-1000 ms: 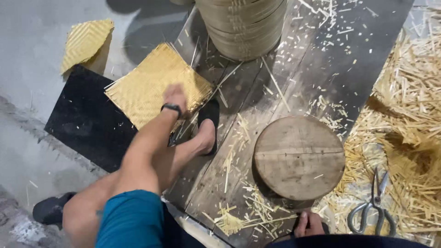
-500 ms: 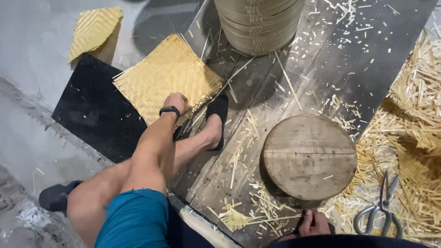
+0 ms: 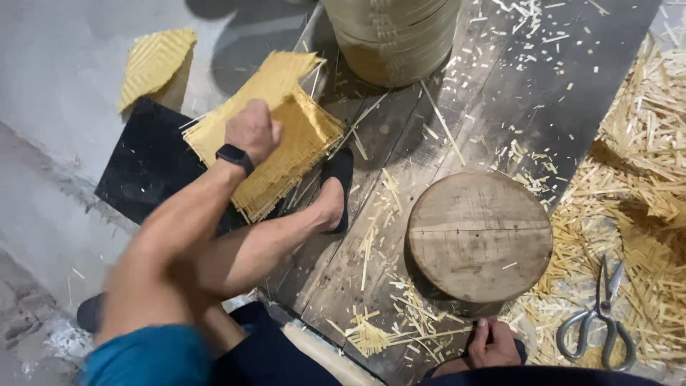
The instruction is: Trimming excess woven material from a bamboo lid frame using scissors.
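My left hand [image 3: 254, 132] reaches forward and grips the top woven bamboo mat [image 3: 268, 82], lifting its near edge off a stack of similar yellow mats [image 3: 304, 154]. The stack lies partly on a black pad [image 3: 146, 164]. My foot in a black sandal [image 3: 332, 200] rests just right of the stack. My right hand [image 3: 493, 347] sits low at the bottom edge, fingers curled, next to the base of a round wooden block [image 3: 479, 236]. Whether it holds anything is hidden.
A tall woven bamboo cylinder [image 3: 396, 36] stands at the top. Another woven piece [image 3: 153, 61] lies on the grey floor at top left. Metal scissors [image 3: 597, 322] lie among heaped bamboo strips [image 3: 643, 179] on the right. Slivers litter the dark planks [image 3: 500, 107].
My left hand has moved from the stack's near corner up onto it and has taken hold of the top mat, which now bends upward. The view has shifted a little.
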